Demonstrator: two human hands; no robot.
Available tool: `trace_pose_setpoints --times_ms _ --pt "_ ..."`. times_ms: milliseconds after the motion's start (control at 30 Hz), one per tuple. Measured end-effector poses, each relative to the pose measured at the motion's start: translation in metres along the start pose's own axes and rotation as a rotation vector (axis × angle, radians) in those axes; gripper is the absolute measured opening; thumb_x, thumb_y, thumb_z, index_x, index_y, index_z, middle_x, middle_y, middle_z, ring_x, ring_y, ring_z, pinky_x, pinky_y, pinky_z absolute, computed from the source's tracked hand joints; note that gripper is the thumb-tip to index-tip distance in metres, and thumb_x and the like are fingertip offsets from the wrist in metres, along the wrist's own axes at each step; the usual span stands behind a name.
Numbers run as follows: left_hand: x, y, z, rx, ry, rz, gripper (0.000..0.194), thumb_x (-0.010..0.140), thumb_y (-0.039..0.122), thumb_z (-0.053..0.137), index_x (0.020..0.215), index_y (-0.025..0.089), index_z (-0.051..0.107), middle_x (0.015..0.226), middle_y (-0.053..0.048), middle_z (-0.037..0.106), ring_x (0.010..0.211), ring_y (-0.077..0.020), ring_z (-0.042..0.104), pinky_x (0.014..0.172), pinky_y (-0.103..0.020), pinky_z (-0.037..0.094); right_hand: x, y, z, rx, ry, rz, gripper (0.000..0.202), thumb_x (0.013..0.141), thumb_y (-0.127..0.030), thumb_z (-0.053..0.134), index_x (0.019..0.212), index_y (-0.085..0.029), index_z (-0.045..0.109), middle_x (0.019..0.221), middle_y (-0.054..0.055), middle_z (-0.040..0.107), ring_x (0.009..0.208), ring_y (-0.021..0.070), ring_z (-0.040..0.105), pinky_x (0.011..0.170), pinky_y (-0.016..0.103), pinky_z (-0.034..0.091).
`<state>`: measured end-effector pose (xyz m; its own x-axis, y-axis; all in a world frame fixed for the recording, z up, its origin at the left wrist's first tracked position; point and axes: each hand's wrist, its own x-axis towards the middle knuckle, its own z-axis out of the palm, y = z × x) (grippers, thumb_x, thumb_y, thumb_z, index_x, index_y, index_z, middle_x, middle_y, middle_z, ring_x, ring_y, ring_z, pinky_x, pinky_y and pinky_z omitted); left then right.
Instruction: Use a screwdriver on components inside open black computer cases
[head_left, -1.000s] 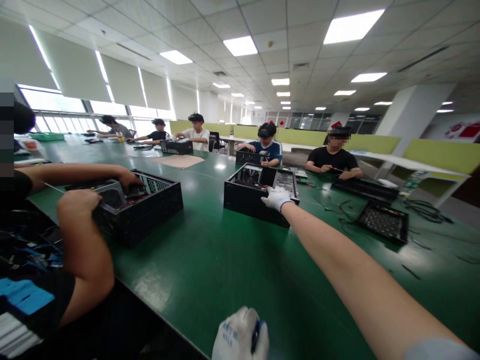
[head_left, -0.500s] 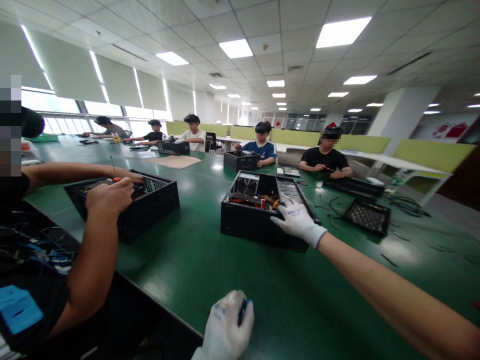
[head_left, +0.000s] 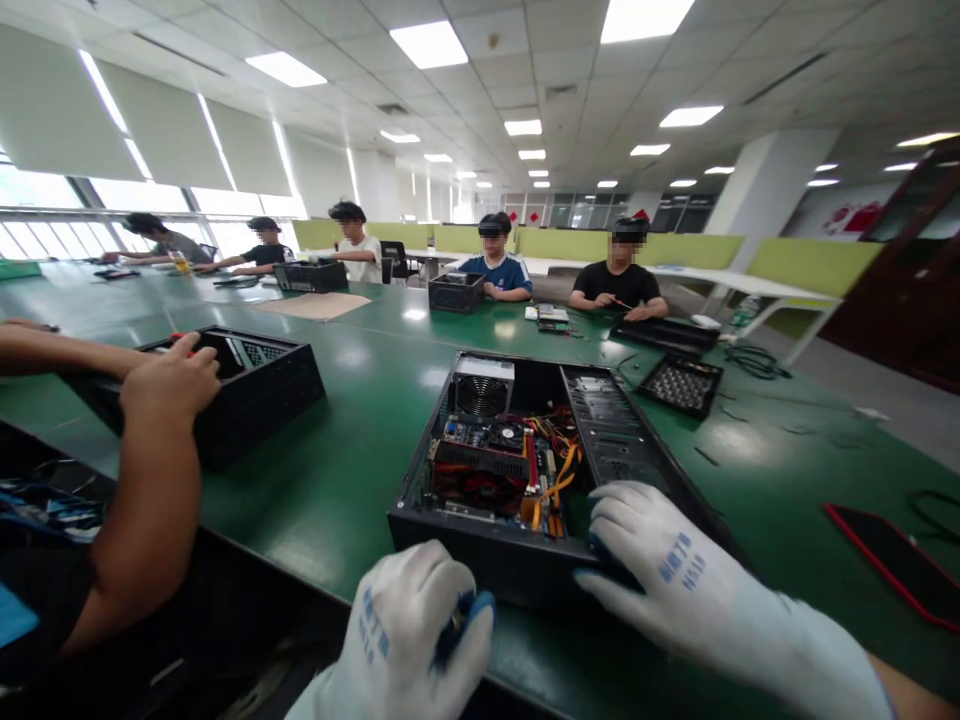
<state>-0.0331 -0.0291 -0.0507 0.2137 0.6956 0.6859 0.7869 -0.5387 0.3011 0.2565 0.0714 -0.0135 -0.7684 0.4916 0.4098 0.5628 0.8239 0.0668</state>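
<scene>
An open black computer case (head_left: pixel 487 570) lies on the green table just in front of me. Inside it show a power supply fan (head_left: pixel 482 395), a motherboard with a small cooler (head_left: pixel 507 433), a dark graphics card (head_left: pixel 480 458) and yellow and red cables (head_left: pixel 559 480). My right hand (head_left: pixel 652 560), in a white glove with a blue palm, grips the case's near wall, fingers over the rim and thumb outside. My left hand (head_left: pixel 412 630), gloved alike, is curled beside the near left corner. Whatever it may hold is hidden in the dark gap behind its thumb.
To the left, a co-worker's hand (head_left: pixel 169 385) is at another black case (head_left: pixel 262 400). Several people sit across the table. On the right lie a black tray (head_left: pixel 682 385), a cable coil (head_left: pixel 757 362) and a dark red-edged mat (head_left: pixel 896 560).
The case has come nearer across the table, with my right hand at its near wall. My left hand, still curled, is now beside the case. The view has turned slightly right.
</scene>
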Motion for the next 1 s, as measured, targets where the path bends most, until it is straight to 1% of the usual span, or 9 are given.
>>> trace_pose_setpoints --times_ms 167,267,367,500,533,633,733,833,1000 --pt "0.034 0.014 -0.016 0.140 -0.196 0.004 0.015 0.099 0.031 0.058 0.085 0.024 0.057 0.076 0.000 0.060 0.065 -0.0178 0.059 0.060 -0.033 0.042 -0.039 -0.024 -0.023 0.035 0.073 -0.061 0.024 0.092 -0.044 0.070 0.108 -0.026 0.070 0.105 0.010 0.077 0.098 0.0308 0.073 0.093 0.051 0.060" --pt "0.037 0.020 -0.012 0.172 -0.326 -0.013 0.020 0.099 0.033 0.058 0.081 0.025 0.054 0.073 0.002 0.061 0.063 -0.0174 0.061 0.058 -0.033 0.043 -0.063 -0.029 -0.029 0.002 0.122 -0.078 0.031 0.091 -0.049 0.070 0.113 -0.027 0.070 0.111 0.010 0.079 0.104 0.0320 0.073 0.095 0.050 0.060" --pt "0.031 0.033 -0.013 0.167 -0.351 -0.025 0.020 0.098 0.033 0.057 0.079 0.025 0.053 0.070 0.002 0.061 0.060 -0.0171 0.064 0.055 -0.032 0.044 -0.081 -0.028 -0.027 -0.028 0.118 -0.121 0.040 0.087 -0.056 0.074 0.117 -0.030 0.071 0.114 0.009 0.079 0.108 0.0332 0.072 0.095 0.050 0.060" --pt "0.019 0.048 -0.016 0.142 -0.346 0.019 0.018 0.095 0.033 0.059 0.080 0.026 0.052 0.070 0.001 0.062 0.055 -0.0174 0.064 0.049 -0.030 0.045 -0.089 -0.031 -0.015 0.078 0.080 -0.202 0.007 0.091 -0.037 0.070 0.086 -0.032 0.068 0.079 0.003 0.074 0.085 0.0266 0.071 0.101 0.049 0.057" --pt "0.016 0.050 -0.015 0.129 -0.341 0.032 0.017 0.095 0.034 0.060 0.081 0.027 0.052 0.070 0.001 0.062 0.054 -0.0174 0.063 0.047 -0.030 0.045 -0.088 -0.032 -0.014 0.101 0.069 -0.185 0.014 0.093 -0.027 0.066 0.079 -0.032 0.065 0.072 0.002 0.070 0.080 0.0247 0.069 0.103 0.048 0.055" --pt "0.009 0.049 -0.014 0.088 -0.324 0.047 0.017 0.095 0.036 0.060 0.083 0.027 0.050 0.069 0.002 0.061 0.052 -0.0174 0.062 0.044 -0.029 0.043 -0.078 -0.034 -0.023 0.162 -0.012 -0.193 0.026 0.093 -0.013 0.061 0.074 -0.030 0.062 0.067 0.000 0.067 0.074 0.0209 0.067 0.104 0.043 0.054" --pt "0.007 0.047 -0.012 0.066 -0.336 0.022 0.017 0.095 0.038 0.060 0.084 0.028 0.052 0.069 0.002 0.061 0.052 -0.0177 0.062 0.043 -0.030 0.042 -0.056 -0.025 -0.048 0.260 -0.068 -0.288 0.017 0.096 -0.035 0.069 0.079 -0.030 0.067 0.075 0.001 0.071 0.078 0.0201 0.068 0.095 0.037 0.057" --pt "0.011 0.049 -0.015 0.061 -0.342 0.008 0.014 0.095 0.038 0.060 0.087 0.028 0.055 0.071 0.001 0.063 0.053 -0.0177 0.063 0.044 -0.030 0.043 -0.025 -0.008 -0.062 0.241 -0.201 -0.133 0.027 0.094 -0.053 0.068 0.107 -0.031 0.074 0.108 0.006 0.077 0.097 0.0247 0.071 0.089 0.039 0.058" --pt "0.015 0.057 -0.021 0.113 -0.308 -0.015 0.010 0.095 0.037 0.061 0.092 0.028 0.058 0.076 0.001 0.068 0.060 -0.0191 0.067 0.051 -0.030 0.052 0.035 0.021 -0.023 0.025 -0.296 0.017 0.037 0.091 -0.059 0.068 0.097 -0.023 0.077 0.093 0.013 0.075 0.089 0.0320 0.070 0.086 0.047 0.054"
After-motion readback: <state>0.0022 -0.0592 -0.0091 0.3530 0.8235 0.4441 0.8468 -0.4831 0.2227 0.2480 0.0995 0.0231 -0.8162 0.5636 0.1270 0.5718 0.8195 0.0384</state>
